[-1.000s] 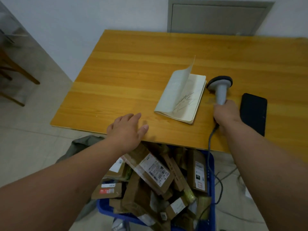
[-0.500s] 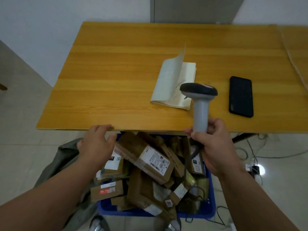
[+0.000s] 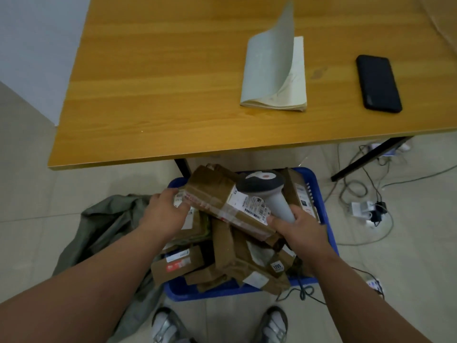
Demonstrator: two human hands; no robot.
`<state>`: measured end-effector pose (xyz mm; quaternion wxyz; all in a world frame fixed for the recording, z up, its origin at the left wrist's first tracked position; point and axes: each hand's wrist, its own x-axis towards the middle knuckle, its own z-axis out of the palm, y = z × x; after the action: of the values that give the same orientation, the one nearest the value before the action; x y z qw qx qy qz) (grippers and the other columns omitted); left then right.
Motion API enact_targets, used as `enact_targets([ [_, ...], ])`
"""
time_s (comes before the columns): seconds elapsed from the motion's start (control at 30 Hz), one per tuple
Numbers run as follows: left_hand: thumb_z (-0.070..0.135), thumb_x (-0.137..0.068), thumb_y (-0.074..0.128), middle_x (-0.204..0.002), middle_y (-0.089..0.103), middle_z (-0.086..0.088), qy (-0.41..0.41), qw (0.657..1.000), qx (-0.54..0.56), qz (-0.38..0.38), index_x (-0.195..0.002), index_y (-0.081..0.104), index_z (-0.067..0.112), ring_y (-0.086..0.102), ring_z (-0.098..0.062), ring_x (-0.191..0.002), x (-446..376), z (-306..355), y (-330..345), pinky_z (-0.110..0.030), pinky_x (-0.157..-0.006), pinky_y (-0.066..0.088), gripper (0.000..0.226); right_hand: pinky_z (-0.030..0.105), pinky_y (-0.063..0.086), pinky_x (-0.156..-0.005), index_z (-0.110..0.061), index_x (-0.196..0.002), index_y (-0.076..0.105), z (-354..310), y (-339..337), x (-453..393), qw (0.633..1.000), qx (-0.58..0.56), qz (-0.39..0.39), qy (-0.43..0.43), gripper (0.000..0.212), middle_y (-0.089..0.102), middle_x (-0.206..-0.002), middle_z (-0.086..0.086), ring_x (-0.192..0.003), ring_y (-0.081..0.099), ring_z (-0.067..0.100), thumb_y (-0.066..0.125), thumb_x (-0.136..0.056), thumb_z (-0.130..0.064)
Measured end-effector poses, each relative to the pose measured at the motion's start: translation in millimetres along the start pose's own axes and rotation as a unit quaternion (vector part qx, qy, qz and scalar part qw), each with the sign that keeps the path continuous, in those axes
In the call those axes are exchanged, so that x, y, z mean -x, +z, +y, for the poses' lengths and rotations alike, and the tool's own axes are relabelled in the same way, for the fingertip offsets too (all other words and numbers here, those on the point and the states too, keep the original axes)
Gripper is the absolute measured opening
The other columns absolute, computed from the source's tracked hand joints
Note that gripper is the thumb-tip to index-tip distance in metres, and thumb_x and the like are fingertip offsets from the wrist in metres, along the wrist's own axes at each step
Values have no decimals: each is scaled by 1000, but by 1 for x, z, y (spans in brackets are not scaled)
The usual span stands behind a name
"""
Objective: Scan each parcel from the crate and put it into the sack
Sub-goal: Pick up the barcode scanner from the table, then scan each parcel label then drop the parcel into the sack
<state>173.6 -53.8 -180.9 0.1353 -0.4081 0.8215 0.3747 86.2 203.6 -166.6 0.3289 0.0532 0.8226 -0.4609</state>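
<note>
A blue crate [image 3: 324, 206] on the floor holds several brown taped parcels with white labels. My left hand [image 3: 164, 214] grips the left end of the top parcel [image 3: 212, 194], a long brown box with a barcode label. My right hand [image 3: 300, 231] holds the grey handle of a barcode scanner [image 3: 264, 186], whose dark head hangs just above that parcel's label. A grey-green sack [image 3: 108, 219] lies crumpled on the floor left of the crate.
A wooden table [image 3: 160, 82] stands beyond the crate, with an open notebook [image 3: 274, 75] and a black phone [image 3: 378, 84] on it. Cables and a power strip [image 3: 363, 209] lie on the floor to the right. My feet [image 3: 220, 325] stand before the crate.
My right hand has brought the scanner down from the table to the crate. My left hand has dropped from the table edge and taken hold of the top parcel. The view has tilted downward.
</note>
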Motion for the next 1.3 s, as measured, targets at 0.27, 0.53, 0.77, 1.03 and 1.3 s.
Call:
enact_targets([
  [0.27, 39, -96, 53, -154, 29, -14, -22, 990, 135, 41, -154, 25, 24, 46, -37, -127, -57, -16, 56, -52, -100, 48, 66, 14, 41, -41, -23, -114, 56, 58, 9, -58, 999, 24, 5, 24, 31, 64, -93, 4, -64, 61, 13, 69, -87, -34],
  [0.53, 60, -97, 39, -142, 50, -14, -25, 979, 184, 79, -146, 41, 15, 49, -36, -125, -102, -29, 84, -34, -78, 40, 67, 47, 60, -81, -30, -115, 55, 106, 29, -98, 1000, -10, 11, 9, 34, 68, -102, 1, -86, 70, 21, 68, -86, -44],
  [0.77, 50, -94, 52, -102, 63, -4, 51, 951, 280, 125, -105, 63, 23, 61, -25, -92, -104, -50, 83, -43, -87, 53, 31, 49, 57, -83, -35, -115, 53, 136, 40, -106, 992, -36, 84, -92, 37, 66, -103, -3, -91, 67, 21, 67, -84, -49],
  [1.03, 40, -89, 65, -112, 58, -9, 104, 899, 405, 132, -103, 56, 18, 62, -26, -97, -51, -95, 75, -39, -68, 58, 28, 34, 57, -61, -39, -96, 58, 144, 52, -71, 958, -127, 137, -217, 24, 70, -89, -8, -77, 70, 14, 72, -78, -48],
  [1.3, 65, -62, 71, -119, 62, -6, 145, 889, 431, 56, -134, 43, 26, 65, -27, -101, 74, -151, 47, -39, -60, 56, 87, 34, 60, -65, -32, -104, 58, 118, 50, 28, 921, -224, 48, -314, 20, 76, -83, -6, -76, 75, 16, 70, -87, -32],
])
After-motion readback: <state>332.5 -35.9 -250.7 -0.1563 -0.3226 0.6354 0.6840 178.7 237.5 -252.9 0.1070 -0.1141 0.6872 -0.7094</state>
